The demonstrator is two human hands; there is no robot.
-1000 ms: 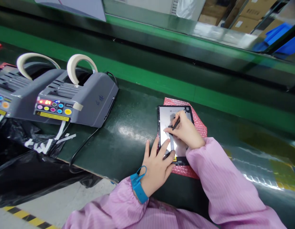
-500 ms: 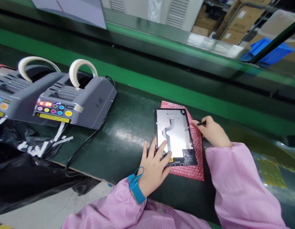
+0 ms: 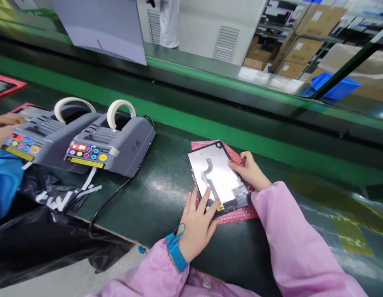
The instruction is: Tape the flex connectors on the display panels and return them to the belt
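Note:
A tablet screen panel (image 3: 221, 175), silver-backed with a black frame, lies tilted on a sheet of pink bubble wrap (image 3: 237, 215). A grey ribbon cable (image 3: 206, 175) runs down its back to a yellow label (image 3: 221, 207). My left hand (image 3: 197, 220), with a blue wrist strap (image 3: 176, 252), rests with spread fingers on the panel's lower left corner. At the right edge, my right hand (image 3: 251, 171) is closed round a slim black pen-like tool (image 3: 243, 161), mostly hidden by the fingers. Its thumb lies over the panel's edge.
Two grey tape dispensers (image 3: 111, 144) with white tape rolls stand to the left, beside a black plastic bag (image 3: 55, 243) with white tape scraps. Another person's hand (image 3: 7, 126) is at the far left. A green ledge (image 3: 179, 123) runs behind the bench.
The panel has turned anticlockwise on the bubble wrap. My right hand has moved left onto the panel's edge, keeping the black tool. Another person's hand has come into view at the left.

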